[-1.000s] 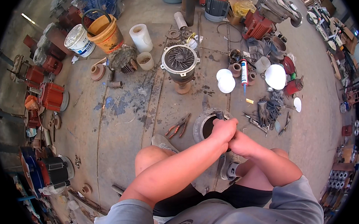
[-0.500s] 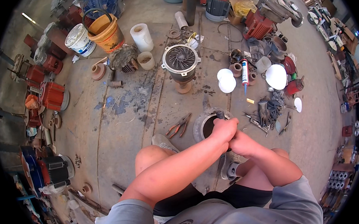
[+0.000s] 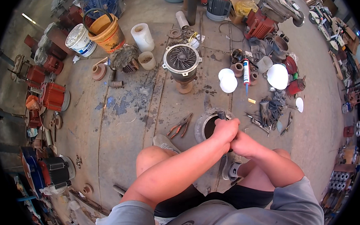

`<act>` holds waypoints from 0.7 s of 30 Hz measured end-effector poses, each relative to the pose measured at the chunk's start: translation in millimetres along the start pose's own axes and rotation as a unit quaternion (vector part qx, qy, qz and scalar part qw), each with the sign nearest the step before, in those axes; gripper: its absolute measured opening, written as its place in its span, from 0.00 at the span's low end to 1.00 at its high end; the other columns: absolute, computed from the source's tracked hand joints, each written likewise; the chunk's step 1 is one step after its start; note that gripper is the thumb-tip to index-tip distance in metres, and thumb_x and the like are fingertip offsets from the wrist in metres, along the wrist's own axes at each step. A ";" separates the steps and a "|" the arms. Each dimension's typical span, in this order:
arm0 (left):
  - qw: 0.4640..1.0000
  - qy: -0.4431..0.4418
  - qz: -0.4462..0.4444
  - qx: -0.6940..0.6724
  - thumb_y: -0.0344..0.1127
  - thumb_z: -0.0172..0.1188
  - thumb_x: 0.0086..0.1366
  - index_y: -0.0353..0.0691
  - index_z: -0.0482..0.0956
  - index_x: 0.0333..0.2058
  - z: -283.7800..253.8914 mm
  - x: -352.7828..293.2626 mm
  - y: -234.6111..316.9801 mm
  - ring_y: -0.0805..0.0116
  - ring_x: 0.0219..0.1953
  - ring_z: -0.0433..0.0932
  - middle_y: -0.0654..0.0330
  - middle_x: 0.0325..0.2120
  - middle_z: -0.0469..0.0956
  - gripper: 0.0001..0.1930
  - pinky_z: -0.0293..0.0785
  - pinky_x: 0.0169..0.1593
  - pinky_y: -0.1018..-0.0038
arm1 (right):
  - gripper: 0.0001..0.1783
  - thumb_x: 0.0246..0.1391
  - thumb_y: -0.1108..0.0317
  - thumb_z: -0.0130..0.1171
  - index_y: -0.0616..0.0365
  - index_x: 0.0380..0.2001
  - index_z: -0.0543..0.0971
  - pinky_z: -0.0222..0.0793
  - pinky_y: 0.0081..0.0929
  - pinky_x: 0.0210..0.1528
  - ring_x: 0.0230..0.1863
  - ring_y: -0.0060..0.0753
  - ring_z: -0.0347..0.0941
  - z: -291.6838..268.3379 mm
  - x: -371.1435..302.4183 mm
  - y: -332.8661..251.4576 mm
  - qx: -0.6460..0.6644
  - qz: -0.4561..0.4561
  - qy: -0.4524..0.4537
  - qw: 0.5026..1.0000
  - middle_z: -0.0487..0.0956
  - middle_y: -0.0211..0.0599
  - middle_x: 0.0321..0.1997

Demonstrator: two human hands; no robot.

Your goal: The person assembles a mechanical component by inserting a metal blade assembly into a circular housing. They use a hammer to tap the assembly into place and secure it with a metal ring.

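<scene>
My left hand [image 3: 226, 128] is closed over the right side of a grey, round metal housing [image 3: 199, 132] that stands between my legs. Just below it, my right hand [image 3: 244, 144] is also closed, its fingers against the left hand. A dark end sticks out above the left hand, but my fingers hide what they grip. The housing's open mouth faces up and looks dark inside. Left of it lie pliers [image 3: 180, 126] with orange handles. Farther off, a round metal part [image 3: 181, 59] with radial vanes on its top rests on a rusty base.
An orange bucket [image 3: 107, 35], a white bucket [image 3: 79, 41] and a white roll [image 3: 142, 37] stand far left. At right are a sealant tube [image 3: 246, 73], white discs [image 3: 228, 84], dark gloves [image 3: 270, 108] and hand tools. Red motors [image 3: 53, 96] line the left side.
Both hands keep their closed grip at the housing. The whole view has shifted very slightly; nothing else has visibly moved.
</scene>
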State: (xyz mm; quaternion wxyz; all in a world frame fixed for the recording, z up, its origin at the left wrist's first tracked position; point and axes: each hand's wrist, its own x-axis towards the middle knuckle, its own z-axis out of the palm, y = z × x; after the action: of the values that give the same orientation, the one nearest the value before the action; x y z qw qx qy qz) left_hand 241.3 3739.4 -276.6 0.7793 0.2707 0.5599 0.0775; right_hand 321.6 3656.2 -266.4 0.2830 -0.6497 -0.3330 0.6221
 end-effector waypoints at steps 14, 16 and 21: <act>1.000 0.004 0.003 0.005 0.36 0.63 0.63 0.20 0.64 0.56 -0.1 2.6 0.5 0.57 0.41 0.78 0.44 0.44 0.75 0.30 0.79 0.35 0.55 | 0.28 0.52 0.79 0.57 0.68 0.59 0.73 0.71 0.37 0.61 0.60 0.41 0.76 1.5 1.3 -1.7 0.031 0.015 0.014 0.999 0.81 0.50 0.57; 1.000 0.002 -0.001 0.003 0.35 0.63 0.62 0.21 0.63 0.56 -1.6 2.2 -1.4 0.58 0.41 0.78 0.45 0.44 0.75 0.30 0.79 0.35 0.55 | 0.28 0.53 0.79 0.57 0.68 0.60 0.72 0.71 0.37 0.60 0.60 0.42 0.76 2.6 -0.3 0.1 0.022 0.006 0.006 1.000 0.80 0.51 0.57; 1.000 0.017 0.004 0.005 0.35 0.64 0.61 0.24 0.59 0.59 1.5 5.2 -5.0 0.57 0.41 0.78 0.45 0.43 0.74 0.33 0.79 0.37 0.56 | 0.29 0.54 0.75 0.58 0.68 0.61 0.72 0.71 0.37 0.61 0.61 0.45 0.76 -2.3 3.1 9.7 -0.015 -0.024 0.008 1.000 0.80 0.54 0.58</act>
State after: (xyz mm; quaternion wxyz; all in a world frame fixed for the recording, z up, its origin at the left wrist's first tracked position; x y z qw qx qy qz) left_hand 243.7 3736.9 -283.1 0.7678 0.2756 0.5724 0.0823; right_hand 324.7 3652.7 -275.8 0.2904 -0.6511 -0.3552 0.6046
